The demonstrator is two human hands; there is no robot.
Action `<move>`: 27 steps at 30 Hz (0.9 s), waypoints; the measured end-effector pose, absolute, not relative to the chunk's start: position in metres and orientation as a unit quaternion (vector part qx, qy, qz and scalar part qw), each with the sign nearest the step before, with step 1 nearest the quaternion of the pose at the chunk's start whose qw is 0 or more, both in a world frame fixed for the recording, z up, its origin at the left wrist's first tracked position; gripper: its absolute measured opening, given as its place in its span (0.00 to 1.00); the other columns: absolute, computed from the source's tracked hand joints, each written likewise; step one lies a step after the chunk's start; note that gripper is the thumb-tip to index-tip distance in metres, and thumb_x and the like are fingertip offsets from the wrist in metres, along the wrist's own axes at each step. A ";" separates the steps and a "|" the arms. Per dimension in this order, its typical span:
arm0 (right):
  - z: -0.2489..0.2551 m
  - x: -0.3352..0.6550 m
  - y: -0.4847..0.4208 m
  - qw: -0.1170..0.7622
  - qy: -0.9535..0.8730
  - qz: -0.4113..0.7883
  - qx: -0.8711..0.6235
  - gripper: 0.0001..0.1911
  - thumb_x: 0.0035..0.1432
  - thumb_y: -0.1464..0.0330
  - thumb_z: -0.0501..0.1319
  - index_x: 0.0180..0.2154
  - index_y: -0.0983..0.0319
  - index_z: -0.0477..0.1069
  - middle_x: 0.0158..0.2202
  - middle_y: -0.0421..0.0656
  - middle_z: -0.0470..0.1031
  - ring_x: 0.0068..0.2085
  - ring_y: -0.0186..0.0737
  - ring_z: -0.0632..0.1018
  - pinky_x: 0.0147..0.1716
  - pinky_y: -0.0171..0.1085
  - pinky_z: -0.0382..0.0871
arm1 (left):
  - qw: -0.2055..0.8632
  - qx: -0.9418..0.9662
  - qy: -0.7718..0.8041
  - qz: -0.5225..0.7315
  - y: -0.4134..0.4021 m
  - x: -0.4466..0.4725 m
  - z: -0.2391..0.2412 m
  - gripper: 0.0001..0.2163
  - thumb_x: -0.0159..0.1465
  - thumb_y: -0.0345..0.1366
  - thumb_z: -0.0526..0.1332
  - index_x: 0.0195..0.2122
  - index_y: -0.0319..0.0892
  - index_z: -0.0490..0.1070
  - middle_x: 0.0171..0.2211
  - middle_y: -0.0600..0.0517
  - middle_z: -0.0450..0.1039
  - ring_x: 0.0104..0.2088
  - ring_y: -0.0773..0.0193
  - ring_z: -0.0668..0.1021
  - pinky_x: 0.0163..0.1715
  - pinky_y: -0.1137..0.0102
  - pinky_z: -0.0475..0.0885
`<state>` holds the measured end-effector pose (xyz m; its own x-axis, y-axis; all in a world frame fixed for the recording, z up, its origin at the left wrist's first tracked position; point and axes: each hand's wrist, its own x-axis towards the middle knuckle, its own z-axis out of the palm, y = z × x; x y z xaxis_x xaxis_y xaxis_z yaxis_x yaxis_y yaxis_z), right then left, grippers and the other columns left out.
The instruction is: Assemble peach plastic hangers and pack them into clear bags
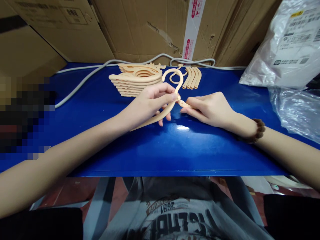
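Above the blue desk (140, 156), close to its far side, the left hand (155, 101) held a beige plastic hanger piece (181, 79), thumb and fingers closed on it just below the hook. The hook curved up and away from the fingers, its open end facing left, while the piece's long arm swept down toward the lower left beneath the palm, some of the other fingers showing below it. Close by on the right, the right hand (208, 108) pinched a beige hanger arm (184, 104) between thumb and fingers, most of it hidden by the grip, its jointed end pointing at the base of the hook — the two ends were next to each other, though I could not tell whether they touched. A fuzzy brown band (259, 131) circled the right wrist. Behind the left hand lay a stack of beige hanger arms (136, 85), piled in layers; to the right of the hook, four short curved tubes (192, 80) lay side by side on the desk. Along the back ran a pale cable (163, 55), with a cardboard box (150, 40) behind it, and a clear plastic bag (282, 50) bearing a printed label stood at the right.
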<state>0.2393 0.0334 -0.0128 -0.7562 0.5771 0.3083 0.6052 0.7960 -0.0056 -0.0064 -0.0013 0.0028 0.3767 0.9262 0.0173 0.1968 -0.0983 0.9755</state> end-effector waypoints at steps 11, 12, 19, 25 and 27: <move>-0.015 0.239 0.032 0.181 -0.935 -0.066 -0.300 0.39 0.81 0.41 0.40 0.31 0.60 0.70 0.28 0.44 0.76 0.29 0.36 0.72 0.28 0.39 0.50 | 0.556 0.643 0.421 0.316 0.001 -0.008 0.002 0.05 0.73 0.37 0.64 0.47 0.43 0.77 0.31 0.51 0.81 0.26 0.64 0.84 0.17 0.77 0.75; -0.015 0.239 0.032 0.181 -0.934 -0.065 -0.302 0.39 0.81 0.41 0.40 0.31 0.60 0.70 0.28 0.44 0.76 0.29 0.36 0.72 0.28 0.40 0.50 | 0.559 0.641 0.423 0.313 0.002 -0.009 0.002 0.06 0.73 0.37 0.64 0.48 0.44 0.77 0.33 0.51 0.82 0.27 0.64 0.84 0.17 0.77 0.75; -0.015 0.238 0.030 0.181 -0.930 -0.077 -0.310 0.40 0.79 0.39 0.40 0.30 0.59 0.69 0.26 0.43 0.74 0.28 0.37 0.69 0.29 0.40 0.51 | 0.586 0.616 0.425 0.311 0.004 -0.011 0.003 0.05 0.71 0.36 0.65 0.46 0.44 0.76 0.32 0.50 0.82 0.29 0.60 0.86 0.19 0.74 0.79; -0.016 0.238 0.029 0.168 -0.932 -0.087 -0.308 0.41 0.80 0.40 0.39 0.29 0.60 0.70 0.26 0.45 0.75 0.28 0.38 0.71 0.29 0.41 0.49 | 0.579 0.640 0.403 0.305 0.005 -0.013 0.002 0.04 0.70 0.36 0.67 0.43 0.44 0.73 0.32 0.52 0.82 0.31 0.60 0.88 0.21 0.75 0.80; -0.017 0.238 0.029 0.159 -0.932 -0.102 -0.310 0.42 0.80 0.40 0.38 0.29 0.60 0.70 0.26 0.45 0.75 0.27 0.37 0.70 0.28 0.41 0.48 | 0.574 0.648 0.398 0.305 0.005 -0.012 0.002 0.04 0.71 0.35 0.67 0.42 0.44 0.72 0.33 0.52 0.82 0.32 0.60 0.88 0.21 0.75 0.81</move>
<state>0.2381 0.0293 -0.0166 -0.7568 0.5454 0.3602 0.6105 0.7867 0.0917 -0.0122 0.0051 0.0025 0.4979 0.8651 -0.0611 0.1653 -0.0255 0.9859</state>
